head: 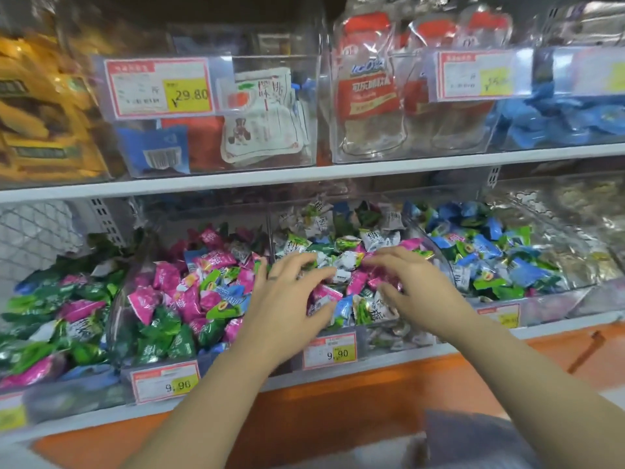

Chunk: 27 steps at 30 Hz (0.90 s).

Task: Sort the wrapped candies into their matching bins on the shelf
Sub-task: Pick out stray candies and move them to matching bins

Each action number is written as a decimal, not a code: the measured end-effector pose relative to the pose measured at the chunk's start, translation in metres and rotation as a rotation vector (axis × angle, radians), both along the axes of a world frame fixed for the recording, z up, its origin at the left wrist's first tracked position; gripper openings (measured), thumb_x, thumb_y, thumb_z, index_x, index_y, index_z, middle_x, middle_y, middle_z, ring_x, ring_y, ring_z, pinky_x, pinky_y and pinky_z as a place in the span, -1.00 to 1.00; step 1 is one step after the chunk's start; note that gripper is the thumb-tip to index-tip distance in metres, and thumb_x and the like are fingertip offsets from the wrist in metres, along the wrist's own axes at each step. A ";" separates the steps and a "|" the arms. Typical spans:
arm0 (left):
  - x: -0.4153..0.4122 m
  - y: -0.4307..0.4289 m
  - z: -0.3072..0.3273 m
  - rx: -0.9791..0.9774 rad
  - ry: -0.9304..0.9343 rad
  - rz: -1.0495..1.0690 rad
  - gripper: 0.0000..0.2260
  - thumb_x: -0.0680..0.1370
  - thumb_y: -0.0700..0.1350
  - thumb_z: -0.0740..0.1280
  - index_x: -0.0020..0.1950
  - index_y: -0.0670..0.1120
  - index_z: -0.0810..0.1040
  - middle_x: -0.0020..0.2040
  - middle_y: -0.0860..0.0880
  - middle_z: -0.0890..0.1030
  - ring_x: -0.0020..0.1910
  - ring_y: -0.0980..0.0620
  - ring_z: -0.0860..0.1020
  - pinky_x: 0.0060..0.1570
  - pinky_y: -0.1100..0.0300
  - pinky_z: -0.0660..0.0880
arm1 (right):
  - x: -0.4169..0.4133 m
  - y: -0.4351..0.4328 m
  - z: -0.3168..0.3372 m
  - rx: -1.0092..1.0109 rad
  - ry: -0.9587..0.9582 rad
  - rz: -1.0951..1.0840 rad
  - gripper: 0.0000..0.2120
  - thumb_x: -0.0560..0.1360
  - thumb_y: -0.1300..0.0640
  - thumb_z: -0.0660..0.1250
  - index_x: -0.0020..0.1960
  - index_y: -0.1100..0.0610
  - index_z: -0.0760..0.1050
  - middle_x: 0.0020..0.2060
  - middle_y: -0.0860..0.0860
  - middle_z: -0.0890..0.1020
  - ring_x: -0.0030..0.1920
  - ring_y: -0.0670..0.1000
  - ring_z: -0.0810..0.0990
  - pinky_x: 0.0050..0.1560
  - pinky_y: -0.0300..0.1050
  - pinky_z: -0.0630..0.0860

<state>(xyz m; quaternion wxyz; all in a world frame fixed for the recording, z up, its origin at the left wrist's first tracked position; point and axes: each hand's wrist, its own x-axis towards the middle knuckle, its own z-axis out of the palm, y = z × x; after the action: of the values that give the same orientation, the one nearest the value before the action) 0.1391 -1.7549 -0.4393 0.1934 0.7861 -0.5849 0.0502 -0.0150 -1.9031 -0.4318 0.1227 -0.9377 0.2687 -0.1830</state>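
Shop shelf [236, 179], left hand [287, 292] and right hand [409, 282] palm-down, fingers spread, over candies [348, 260]

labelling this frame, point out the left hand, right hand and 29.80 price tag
left hand [287, 294], head view, back of the hand
right hand [417, 282], head view, back of the hand
29.80 price tag [159, 88], head view, middle of the card

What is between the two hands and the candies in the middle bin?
Nothing that I can see. The middle bin is open on top, and the left hand and right hand are spread right over its pile of mixed wrapped candies.
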 end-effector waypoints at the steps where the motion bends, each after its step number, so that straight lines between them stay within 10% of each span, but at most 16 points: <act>1: 0.002 -0.004 0.001 0.020 -0.007 -0.019 -0.59 0.55 0.20 0.20 0.41 0.26 0.30 0.48 0.18 0.17 0.49 0.14 0.04 0.45 -0.05 -0.29 | 0.003 -0.004 0.001 0.012 -0.002 -0.008 -0.57 0.54 0.16 0.29 0.38 -0.03 0.38 0.37 -0.08 0.37 0.33 -0.04 0.37 0.27 -0.14 0.37; 6: 0.011 -0.020 0.005 0.168 -0.201 -0.079 -0.52 0.54 0.32 0.08 0.46 0.31 0.15 0.51 0.20 0.07 0.51 0.12 -0.09 0.43 -0.12 -0.37 | 0.011 -0.027 0.011 0.023 0.191 0.068 -0.39 0.50 0.11 0.36 0.47 -0.07 0.21 0.43 -0.09 0.30 0.40 -0.04 0.28 0.37 -0.15 0.24; 12: 0.018 -0.032 0.002 0.165 -0.303 -0.040 -0.46 0.43 0.38 0.01 0.30 0.23 0.46 0.15 0.12 0.59 0.15 0.04 0.57 0.27 -0.27 0.29 | 0.018 -0.035 0.016 -0.041 0.409 0.125 -0.29 0.49 0.10 0.35 0.51 -0.16 0.08 0.53 -0.11 0.04 0.48 -0.03 0.17 0.43 -0.09 0.21; 27: 0.011 -0.028 -0.010 0.047 -0.301 0.101 -0.43 0.42 0.35 0.06 0.31 0.13 0.50 0.17 0.00 0.60 0.11 -0.06 0.60 0.18 -0.23 0.43 | 0.009 -0.032 -0.003 -0.030 0.000 0.068 -0.60 0.46 0.04 0.41 0.28 -0.09 0.46 0.17 -0.19 0.50 0.21 -0.09 0.43 0.18 -0.16 0.42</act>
<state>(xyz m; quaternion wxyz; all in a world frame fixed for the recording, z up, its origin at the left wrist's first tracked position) 0.1502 -1.7831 -0.4489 0.0822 0.8026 -0.5679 0.1632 -0.0059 -1.9346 -0.4345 0.1148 -0.9480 0.2338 -0.1829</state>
